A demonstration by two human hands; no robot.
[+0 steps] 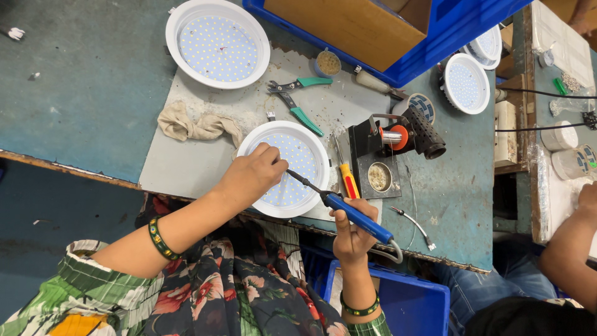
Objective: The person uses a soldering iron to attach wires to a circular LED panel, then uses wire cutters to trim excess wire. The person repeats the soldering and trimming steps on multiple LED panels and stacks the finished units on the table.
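A round white lamp panel (301,149) dotted with small light chips lies on a grey mat (186,162) at the bench's near edge. My left hand (252,176) rests on the panel's left side, fingers pinched together on its face; whatever is between the fingertips is too small to see. My right hand (353,233) grips a blue-handled soldering iron (348,208), its dark tip reaching onto the panel close to my left fingertips.
A second lamp panel (217,42) lies at the back, a rag (196,126) and green-handled pliers (298,99) beside it. A soldering stand (388,146), a screwdriver (347,174), a blue crate (448,31) and more panels (465,83) sit to the right. Another person's arm (569,249) is at the far right.
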